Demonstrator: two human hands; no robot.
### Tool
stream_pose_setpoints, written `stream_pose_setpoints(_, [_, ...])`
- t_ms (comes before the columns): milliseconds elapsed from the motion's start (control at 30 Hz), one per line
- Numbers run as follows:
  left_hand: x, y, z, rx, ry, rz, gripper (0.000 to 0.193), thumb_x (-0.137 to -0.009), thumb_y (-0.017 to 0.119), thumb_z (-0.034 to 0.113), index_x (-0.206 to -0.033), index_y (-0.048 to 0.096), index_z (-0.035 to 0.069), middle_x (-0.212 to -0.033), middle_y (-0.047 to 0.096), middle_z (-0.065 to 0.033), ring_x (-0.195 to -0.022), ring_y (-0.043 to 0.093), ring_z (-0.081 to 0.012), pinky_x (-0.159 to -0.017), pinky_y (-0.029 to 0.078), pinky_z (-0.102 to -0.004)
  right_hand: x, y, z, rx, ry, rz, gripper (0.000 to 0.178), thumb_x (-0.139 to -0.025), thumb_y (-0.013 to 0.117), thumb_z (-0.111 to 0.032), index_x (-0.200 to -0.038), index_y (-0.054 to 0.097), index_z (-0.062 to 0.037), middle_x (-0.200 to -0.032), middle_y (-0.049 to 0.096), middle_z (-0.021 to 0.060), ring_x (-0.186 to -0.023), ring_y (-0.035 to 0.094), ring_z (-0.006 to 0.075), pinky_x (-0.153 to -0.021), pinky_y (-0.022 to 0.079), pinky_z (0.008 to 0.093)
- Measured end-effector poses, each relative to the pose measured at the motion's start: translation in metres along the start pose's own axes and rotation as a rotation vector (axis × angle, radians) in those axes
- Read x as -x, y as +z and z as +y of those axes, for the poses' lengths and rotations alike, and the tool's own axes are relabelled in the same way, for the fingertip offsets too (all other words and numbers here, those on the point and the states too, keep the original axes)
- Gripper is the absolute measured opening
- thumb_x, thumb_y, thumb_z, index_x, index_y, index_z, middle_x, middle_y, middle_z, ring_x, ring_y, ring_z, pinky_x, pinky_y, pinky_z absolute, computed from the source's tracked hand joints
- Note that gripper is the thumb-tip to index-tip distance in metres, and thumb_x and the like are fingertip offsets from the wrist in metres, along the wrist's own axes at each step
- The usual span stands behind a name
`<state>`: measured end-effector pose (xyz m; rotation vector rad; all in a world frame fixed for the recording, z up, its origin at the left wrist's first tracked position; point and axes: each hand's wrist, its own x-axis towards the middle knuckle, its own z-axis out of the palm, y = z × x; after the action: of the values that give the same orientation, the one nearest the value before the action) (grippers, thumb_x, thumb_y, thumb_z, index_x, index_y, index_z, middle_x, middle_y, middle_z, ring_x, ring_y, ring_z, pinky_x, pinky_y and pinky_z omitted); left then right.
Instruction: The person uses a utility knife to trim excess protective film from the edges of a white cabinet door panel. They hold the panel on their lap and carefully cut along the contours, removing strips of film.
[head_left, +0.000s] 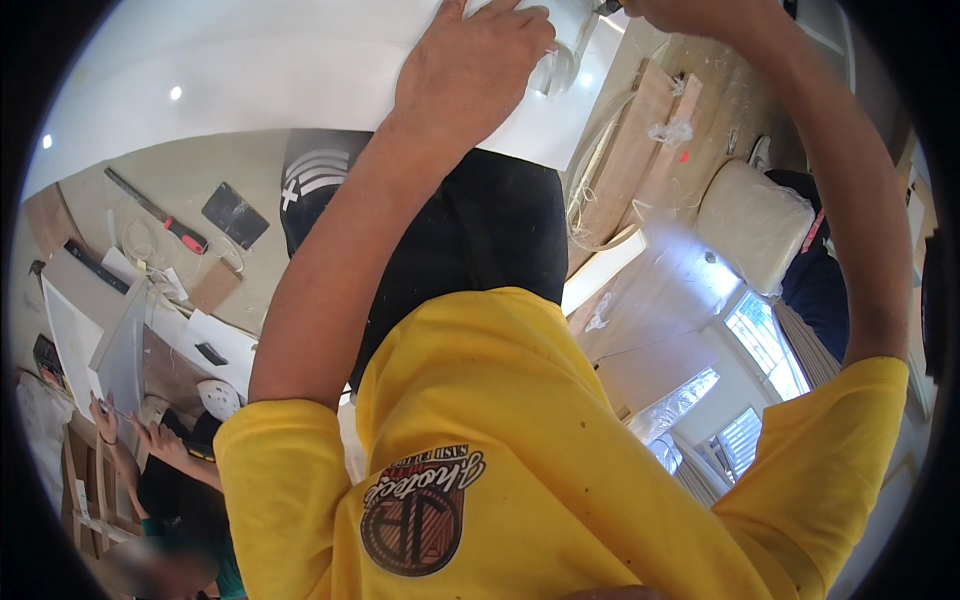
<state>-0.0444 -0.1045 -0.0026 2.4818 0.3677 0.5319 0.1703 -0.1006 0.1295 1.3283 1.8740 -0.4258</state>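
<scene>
My left hand point(468, 70) presses down on a large white panel point(250, 75), its fingers extended over the surface and partly cut off by the top edge. Beside its fingertips is a pale, curled strip point(565, 62) at the panel's right end. At the upper edge, my right hand point(690, 14) is closed around a small tool point(608, 7), of which only a dark tip shows. The rest of that tool is out of view.
Left on the floor lie a red-and-black handled tool point(185, 235), a dark plate point(236, 214) and cords. A co-worker's hands point(160, 440) touch a white frame at lower left. Wooden boards point(630, 150) and a wrapped cushioned seat point(755, 220) are to the right.
</scene>
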Motion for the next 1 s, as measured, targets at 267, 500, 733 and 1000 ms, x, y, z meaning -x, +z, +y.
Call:
stream_pose_setpoints(267, [0.004,0.001,-0.001,0.036,0.009,0.014,0.024,-0.098,0.055,0.015,-0.113,0.071,0.006,-0.127,0.071,-0.0104,-0.134,0.058,-0.0265,-0.119,0.034,-0.0535,0.006,0.002,-0.005,-0.032,0.066,0.001,0.009,-0.078,0.069,-0.01,-0.082,0.073,-0.003,-0.085,0.072,0.0183,-0.089,0.07,0.0369,-0.081,0.055,0.0461])
stream_pose_setpoints(500, [0.003,-0.001,0.001,0.0,-0.001,0.01,0.024,-0.097,0.055,0.014,-0.113,0.07,0.005,-0.126,0.072,-0.0108,-0.133,0.059,-0.0268,-0.119,0.035,-0.0533,0.01,0.011,0.006,0.032,-0.127,0.168,0.009,-0.079,0.069,-0.011,-0.078,0.072,-0.0022,-0.085,0.072,0.0173,-0.089,0.07,0.035,-0.081,0.055,0.045])
stream_pose_setpoints(733, [0.0,-0.002,0.002,0.041,0.009,0.014,0.024,-0.097,0.055,0.014,-0.113,0.07,0.004,-0.126,0.072,-0.0117,-0.133,0.059,-0.0276,-0.118,0.035,-0.0532,0.004,0.002,-0.004,0.08,-0.117,0.176,0.008,-0.079,0.07,-0.007,-0.076,0.073,-0.0006,-0.077,0.072,0.0189,-0.082,0.072,0.0366,-0.078,0.055,0.0451])
stream_pose_setpoints(1000, [0.003,-0.007,-0.001,0.032,-0.034,-0.025,0.021,-0.098,0.055,0.017,-0.107,0.069,0.004,-0.125,0.07,-0.0137,-0.132,0.058,-0.0285,-0.117,0.036,-0.0533,0.019,-0.006,-0.016,-0.368,0.152,0.344,0.012,-0.082,0.072,-0.01,-0.086,0.071,0.0012,-0.086,0.072,0.0226,-0.085,0.071,0.0383,-0.073,0.055,0.0456])
